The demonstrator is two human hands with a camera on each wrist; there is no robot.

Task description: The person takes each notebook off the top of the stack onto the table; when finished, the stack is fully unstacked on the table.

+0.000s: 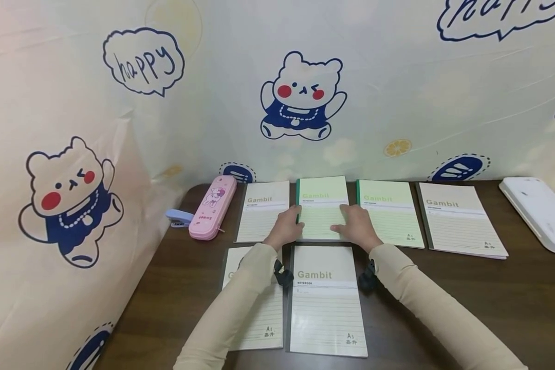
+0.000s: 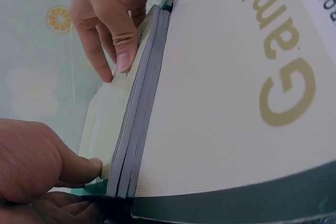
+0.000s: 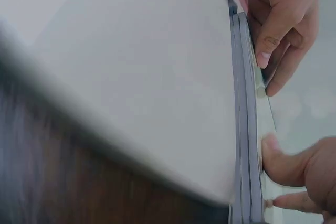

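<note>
A pale green Gambit notebook (image 1: 325, 205) with a dark green spine lies in the back row, between my two hands. My left hand (image 1: 287, 226) grips its left edge, thumb on the cover and fingers along the side. On the opposite edge my right hand (image 1: 357, 226) holds it likewise, thumb pointing inward over the cover. Layered grey edges show beneath the cover in the left wrist view, just behind the nearer cream notebook (image 2: 220, 108). Under my wrists lie two cream notebooks, the middle one (image 1: 326, 308) and the left one (image 1: 263, 313), which my left sleeve partly covers.
Left of the green notebook lies a cream notebook (image 1: 263, 205); to its right are another green one (image 1: 388, 205) and a cream one (image 1: 458, 221). A pink pencil case (image 1: 213, 208) and blue stapler (image 1: 179, 217) sit at left, a white case (image 1: 538, 213) at far right.
</note>
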